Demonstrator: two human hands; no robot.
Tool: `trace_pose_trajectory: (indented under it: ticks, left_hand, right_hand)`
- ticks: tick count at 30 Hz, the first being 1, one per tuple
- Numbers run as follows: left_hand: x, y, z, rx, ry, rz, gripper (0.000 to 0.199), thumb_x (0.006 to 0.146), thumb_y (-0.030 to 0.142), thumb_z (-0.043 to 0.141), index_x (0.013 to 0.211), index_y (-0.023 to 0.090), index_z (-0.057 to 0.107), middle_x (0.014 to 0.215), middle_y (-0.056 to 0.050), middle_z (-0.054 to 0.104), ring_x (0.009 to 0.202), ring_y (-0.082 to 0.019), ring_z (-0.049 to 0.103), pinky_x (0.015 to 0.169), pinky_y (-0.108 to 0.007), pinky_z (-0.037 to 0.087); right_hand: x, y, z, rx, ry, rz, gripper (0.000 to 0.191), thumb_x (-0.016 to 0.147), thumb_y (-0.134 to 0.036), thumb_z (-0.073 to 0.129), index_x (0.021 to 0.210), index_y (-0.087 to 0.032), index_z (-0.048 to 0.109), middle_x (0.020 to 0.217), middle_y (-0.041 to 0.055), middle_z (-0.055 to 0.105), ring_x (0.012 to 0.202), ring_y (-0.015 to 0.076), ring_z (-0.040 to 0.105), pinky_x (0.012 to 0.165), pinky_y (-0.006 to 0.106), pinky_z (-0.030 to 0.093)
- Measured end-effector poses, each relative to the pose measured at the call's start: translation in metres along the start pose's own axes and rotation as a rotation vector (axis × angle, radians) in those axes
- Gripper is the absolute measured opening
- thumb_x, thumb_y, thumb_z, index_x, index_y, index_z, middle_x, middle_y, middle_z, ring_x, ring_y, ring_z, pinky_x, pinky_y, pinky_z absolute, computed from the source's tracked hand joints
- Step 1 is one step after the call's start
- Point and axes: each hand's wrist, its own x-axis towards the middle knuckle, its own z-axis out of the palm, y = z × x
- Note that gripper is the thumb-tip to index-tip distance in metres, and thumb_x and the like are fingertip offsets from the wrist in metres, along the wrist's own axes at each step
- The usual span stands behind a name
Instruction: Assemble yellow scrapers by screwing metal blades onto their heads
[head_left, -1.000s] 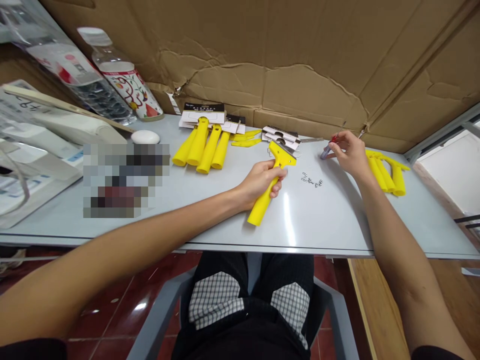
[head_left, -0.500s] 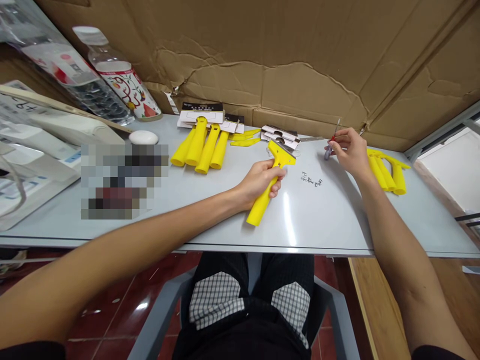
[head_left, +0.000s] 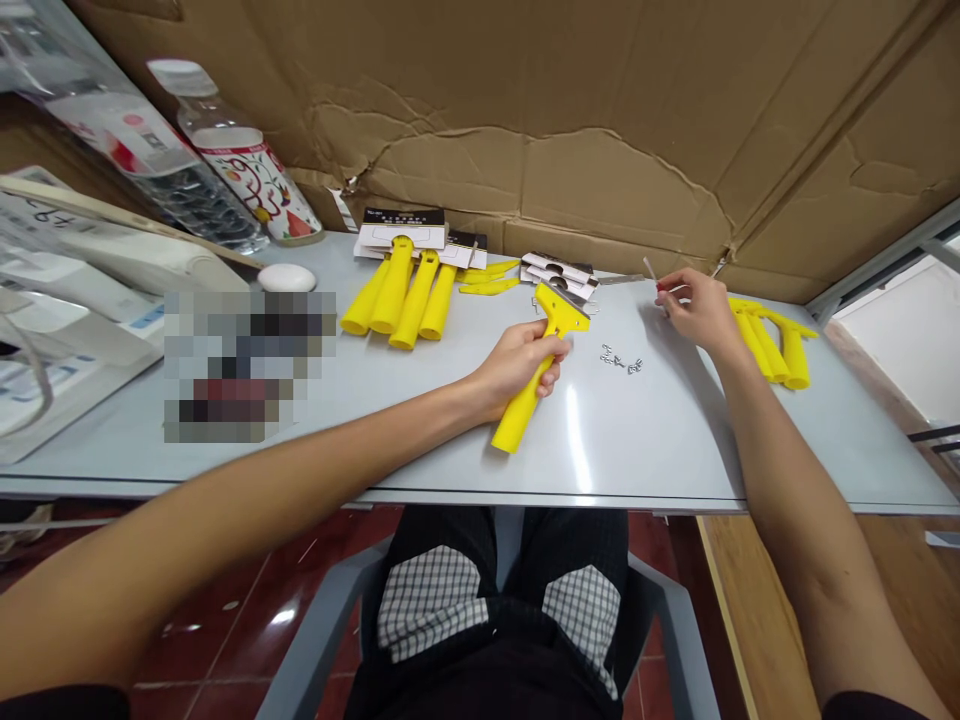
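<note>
Head view. Left hand (head_left: 517,368) is closed around the handle of a yellow plastic scraper (head_left: 519,418), with the handle running down and out past the little finger. The wide yellow scraper head points away from the person, just past the fingers, and a thin metal edge shows along its far side. Can't tell if the scraper touches the grey table (head_left: 600,480) under it.

Right hand (head_left: 697,310) is in a narrow pinch on a small screwdriver (head_left: 658,287). Only a bit of red and a thin metal shaft show; the fingers hide most of it. Small metal pieces (head_left: 621,360) lie in a loose cluster on the table between the hands, too small to tell the exact kind.

Left of the left hand, four yellow scraper handles (head_left: 394,298) lie side by side, with printed cards (head_left: 401,230) just beyond them. Past the left hand are yellow blade covers (head_left: 489,276) and a small stack of cards (head_left: 559,275). Right of the right hand lies another bunch of yellow scraper parts (head_left: 772,345).

Far left of the left hand, a clear plastic bottle (head_left: 240,170) with a patterned label leans against a cardboard sheet (head_left: 600,120); its contents can't be made out.
</note>
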Motion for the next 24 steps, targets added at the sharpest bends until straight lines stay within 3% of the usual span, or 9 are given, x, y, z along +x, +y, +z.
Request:
trace_pose_trajectory:
  ticks: [4,9,16,24]
  left_hand:
    - [0.0015,-0.0019,-0.0016,0.012,-0.003,0.002,0.021,0.093,0.007,0.064,0.08,0.019,0.054,0.063,0.005,0.05,0.042,-0.004,0.041,0.039,-0.02,0.032]
    - [0.0027,-0.0026,-0.0021,0.014,-0.012,0.005,0.019,0.091,0.009,0.065,0.079,0.02,0.054,0.064,0.004,0.05,0.042,-0.004,0.041,0.038,-0.02,0.032]
    - [0.0027,-0.0034,-0.0072,-0.001,-0.089,0.057,0.016,0.081,0.016,0.069,0.076,0.019,0.054,0.066,0.004,0.052,0.041,-0.004,0.041,0.035,-0.019,0.032]
    - [0.0024,-0.0025,-0.0065,0.011,-0.096,0.043,0.016,0.08,0.018,0.07,0.075,0.019,0.055,0.062,0.005,0.052,0.04,-0.005,0.042,0.035,-0.019,0.033]
  right_hand:
    - [0.0016,0.0049,-0.0033,-0.232,-0.099,-0.018,0.018,0.087,-0.023,0.064,0.099,-0.023,0.078,0.104,0.0139,0.08,0.098,0.0338,0.076,0.098,0.056,0.061]
    - [0.0009,0.0056,-0.0048,-0.347,-0.196,0.014,0.023,0.085,-0.025,0.064,0.099,-0.022,0.082,0.107,0.0145,0.082,0.102,0.038,0.075,0.099,0.057,0.058]
    - [0.001,0.0082,-0.0039,-0.333,-0.211,-0.03,0.017,0.086,-0.03,0.069,0.097,-0.024,0.08,0.102,0.0131,0.082,0.097,0.0374,0.075,0.096,0.057,0.06]
    - [0.0004,0.0075,-0.0039,-0.318,-0.2,-0.022,0.016,0.087,-0.033,0.073,0.1,-0.026,0.079,0.102,0.0126,0.082,0.097,0.0367,0.075,0.094,0.059,0.061]
